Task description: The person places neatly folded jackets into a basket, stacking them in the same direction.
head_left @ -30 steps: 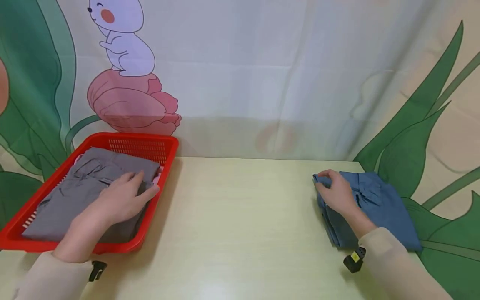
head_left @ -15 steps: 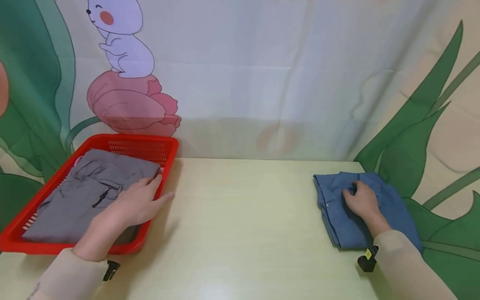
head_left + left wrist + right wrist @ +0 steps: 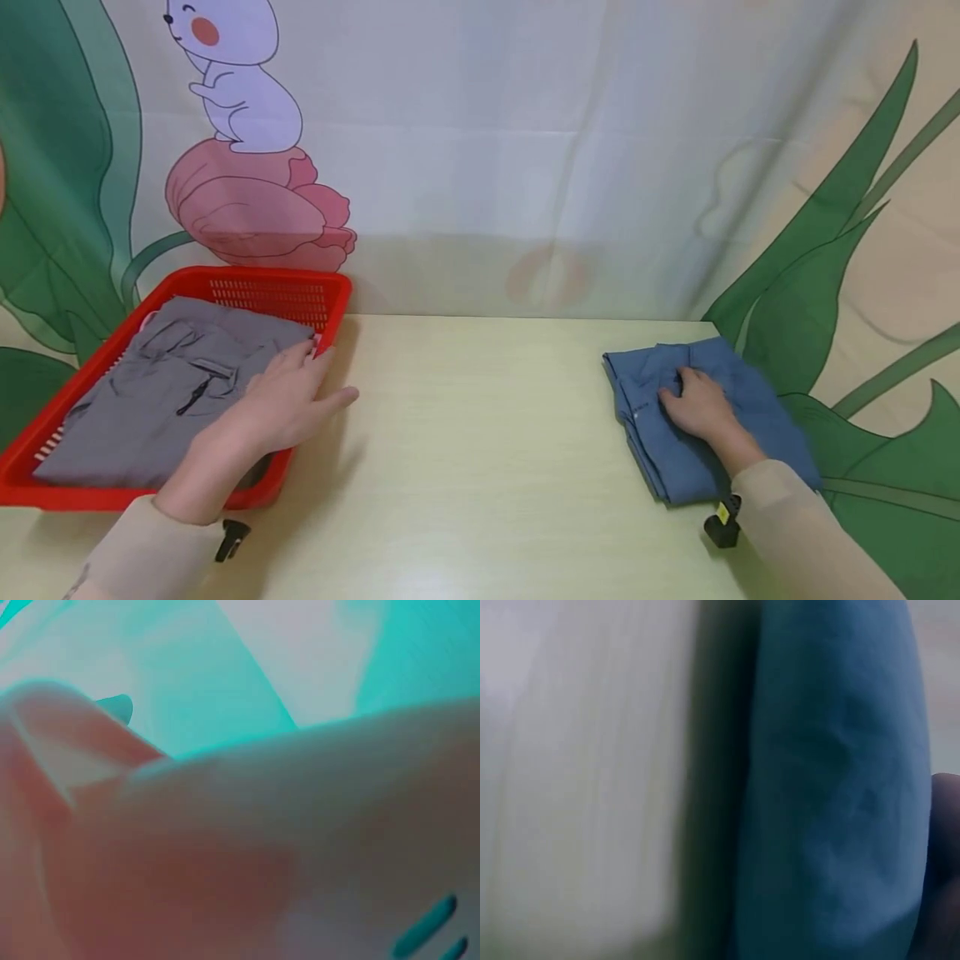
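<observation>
My left hand (image 3: 281, 400) lies over the right side of a red plastic basket (image 3: 341, 292), its fingers extended at the rim and the thumb pointing out past it. Beneath the fingers is a folded grey garment (image 3: 150, 408) with a short black zip pull, filling most of the basket. On the right of the table, my right hand (image 3: 701, 404) is on a folded blue garment (image 3: 757, 417), with thumb and fingers curled into its top layer. The right wrist view shows the thick folded edge of this blue garment (image 3: 840, 787) close up.
The pale table (image 3: 480, 433) runs between basket and blue garment. A curtain (image 3: 450, 150) printed with a white animal, pink flower and green leaves hangs right behind it. Something pink shows at the basket's edge under the grey garment.
My left hand has slid right, from the grey garment towards the basket's rim. My right hand moved from the blue garment's left corner to its middle; the garment then shifted slightly left with it.
</observation>
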Action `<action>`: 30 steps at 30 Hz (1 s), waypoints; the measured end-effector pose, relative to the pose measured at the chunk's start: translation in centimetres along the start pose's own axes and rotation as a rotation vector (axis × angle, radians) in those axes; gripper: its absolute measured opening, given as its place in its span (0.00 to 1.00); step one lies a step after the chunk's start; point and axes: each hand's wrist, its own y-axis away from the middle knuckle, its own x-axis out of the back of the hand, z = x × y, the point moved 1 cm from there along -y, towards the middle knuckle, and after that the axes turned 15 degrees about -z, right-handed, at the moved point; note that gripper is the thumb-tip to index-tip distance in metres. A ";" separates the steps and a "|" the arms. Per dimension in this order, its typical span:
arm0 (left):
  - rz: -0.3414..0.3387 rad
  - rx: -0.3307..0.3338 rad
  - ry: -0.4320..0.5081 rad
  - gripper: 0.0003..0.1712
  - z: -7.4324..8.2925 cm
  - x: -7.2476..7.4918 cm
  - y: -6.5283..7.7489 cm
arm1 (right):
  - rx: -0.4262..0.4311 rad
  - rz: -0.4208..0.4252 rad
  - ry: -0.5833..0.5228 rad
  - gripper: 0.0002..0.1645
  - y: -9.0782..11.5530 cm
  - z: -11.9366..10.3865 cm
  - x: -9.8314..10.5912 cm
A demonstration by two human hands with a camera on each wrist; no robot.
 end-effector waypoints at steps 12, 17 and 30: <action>-0.008 -0.088 0.022 0.47 2.0 -0.9 0.6 | 0.116 -0.045 0.096 0.41 -0.4 -4.8 -1.1; -0.023 -0.114 0.040 0.47 2.7 -1.2 0.9 | 0.163 -0.091 0.101 0.37 -0.6 -7.5 -1.3; -0.054 -0.197 0.102 0.45 3.8 -3.0 0.5 | 0.198 -0.079 0.112 0.32 -1.5 -12.6 -3.0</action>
